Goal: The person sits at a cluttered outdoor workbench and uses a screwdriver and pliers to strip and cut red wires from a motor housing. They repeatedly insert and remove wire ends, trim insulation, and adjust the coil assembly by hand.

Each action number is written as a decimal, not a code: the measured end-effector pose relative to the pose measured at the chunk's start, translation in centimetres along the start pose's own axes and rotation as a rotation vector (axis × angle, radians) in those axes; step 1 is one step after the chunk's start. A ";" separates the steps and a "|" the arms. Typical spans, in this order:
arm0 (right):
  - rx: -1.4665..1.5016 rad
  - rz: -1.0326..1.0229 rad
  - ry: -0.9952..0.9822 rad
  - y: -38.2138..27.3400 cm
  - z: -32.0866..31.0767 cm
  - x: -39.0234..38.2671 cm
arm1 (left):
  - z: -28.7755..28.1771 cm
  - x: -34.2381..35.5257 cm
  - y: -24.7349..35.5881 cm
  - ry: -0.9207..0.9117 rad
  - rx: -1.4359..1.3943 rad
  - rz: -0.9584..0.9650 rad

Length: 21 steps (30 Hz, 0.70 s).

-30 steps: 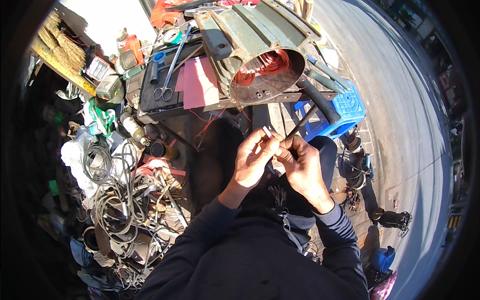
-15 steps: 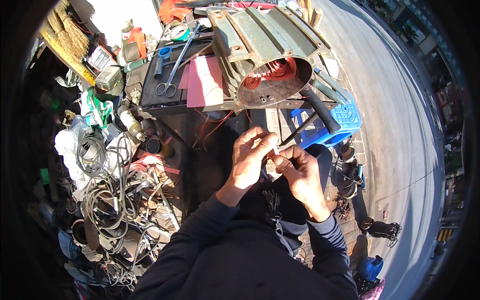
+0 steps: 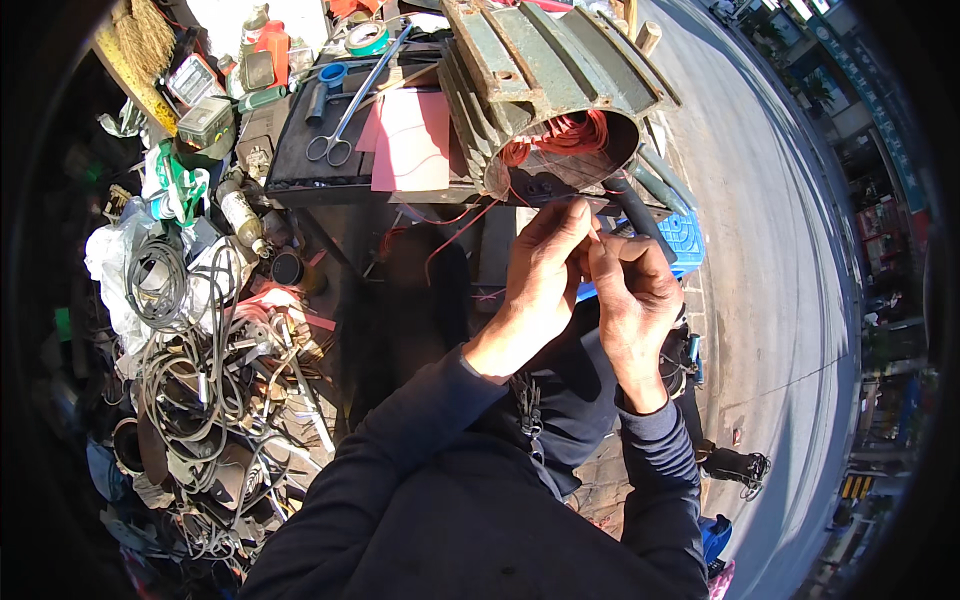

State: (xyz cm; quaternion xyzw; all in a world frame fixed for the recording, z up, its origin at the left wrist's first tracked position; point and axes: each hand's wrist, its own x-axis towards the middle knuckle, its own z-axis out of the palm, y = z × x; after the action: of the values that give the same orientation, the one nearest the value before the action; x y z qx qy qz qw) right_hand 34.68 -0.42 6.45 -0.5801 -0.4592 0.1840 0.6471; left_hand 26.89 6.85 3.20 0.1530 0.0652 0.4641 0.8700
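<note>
Both hands are raised together just in front of a green ribbed metal motor housing (image 3: 560,65). My left hand (image 3: 540,280) is closed in a pinch, thumb up. Close against it, my right hand (image 3: 635,305) pinches with thumb and curled fingers. Between the fingertips shows a sliver of a small pale strip (image 3: 597,236); most of it is covered, and its kind is unclear. Inside the housing's round opening lie bundles of red wire (image 3: 570,135). A loose red wire (image 3: 455,235) hangs below the table edge, left of my hands.
On the dark table (image 3: 300,165) lie scissors (image 3: 340,135), pink sheets (image 3: 415,145) and a green tape roll (image 3: 367,38). A blue stool (image 3: 688,245) stands at the right. Coiled cables (image 3: 160,285) and scrap heap up on the left. A road (image 3: 775,250) runs along the right.
My hands have moved up and to the right, nearer the housing's opening, still pinched together. The whole view has shifted slightly.
</note>
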 end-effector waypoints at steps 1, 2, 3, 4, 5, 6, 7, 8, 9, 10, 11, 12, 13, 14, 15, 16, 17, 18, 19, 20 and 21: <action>-0.058 -0.050 -0.020 -0.2 -0.3 1.0 | 0.1 0.3 0.0 -0.016 -0.006 0.002; -0.199 -0.140 -0.024 -0.4 -0.5 1.9 | 0.3 0.6 -0.3 0.064 -0.022 -0.013; -0.342 -0.225 -0.023 -0.7 -0.7 2.8 | 0.3 1.1 -0.1 -0.013 0.009 0.004; -0.400 -0.236 -0.043 -0.9 -0.7 3.7 | 0.2 0.9 0.1 -0.096 0.049 0.030; -0.528 -0.262 -0.058 -1.1 -0.8 4.4 | 0.0 0.8 0.3 -0.086 0.107 -0.007; -0.673 -0.438 -0.091 -1.2 -0.7 5.6 | 0.2 0.7 0.1 -0.130 0.124 0.041; -0.817 -0.609 -0.128 -1.2 -0.7 6.9 | 0.3 0.6 0.0 -0.111 0.156 0.056; -0.890 -0.665 -0.161 -1.2 -0.7 7.6 | 0.3 0.6 -0.1 -0.128 0.179 0.078; -0.937 -0.688 -0.190 -1.1 -0.6 8.2 | 0.3 0.6 -0.1 -0.120 0.213 0.082; -0.994 -0.742 -0.215 -1.0 -0.5 8.8 | 0.3 1.0 0.0 -0.147 0.240 0.096; -1.049 -0.797 -0.240 -0.9 -0.3 9.3 | 0.2 1.3 0.3 -0.165 0.276 0.110; -1.079 -0.819 -0.254 -0.7 -0.1 9.6 | 0.2 1.6 0.2 -0.145 0.285 0.127; -1.109 -0.840 -0.268 -0.6 0.1 9.7 | 0.2 1.8 0.3 -0.168 0.285 0.148; -1.130 -0.861 -0.290 -0.5 0.3 9.9 | 0.1 1.9 0.4 -0.173 0.293 0.156; -1.146 -0.878 -0.288 -0.4 0.5 10.0 | 0.1 2.0 0.5 -0.178 0.302 0.162; -1.153 -0.894 -0.294 -0.4 0.7 10.1 | 0.0 2.2 0.6 -0.184 0.266 0.152; -1.159 -0.901 -0.300 -0.4 0.8 10.2 | -0.1 2.3 0.6 -0.192 0.250 0.160; -1.168 -0.904 -0.300 -0.4 1.0 10.3 | -0.1 2.4 0.6 -0.201 0.233 0.168; -1.177 -0.899 -0.301 -0.4 1.1 10.3 | -0.2 2.4 0.6 -0.227 0.214 0.193; -1.187 -0.895 -0.302 -0.3 1.2 10.5 | -0.3 2.5 0.6 -0.213 0.201 0.162; -1.195 -0.895 -0.295 -0.3 1.3 10.6 | -0.4 2.6 0.5 -0.216 0.185 0.151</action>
State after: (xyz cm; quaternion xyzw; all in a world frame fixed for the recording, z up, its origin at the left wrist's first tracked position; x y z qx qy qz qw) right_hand 38.95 8.37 10.63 -0.5600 -0.7537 -0.3003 0.1677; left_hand 27.82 9.35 3.10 0.2861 0.0020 0.5010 0.8168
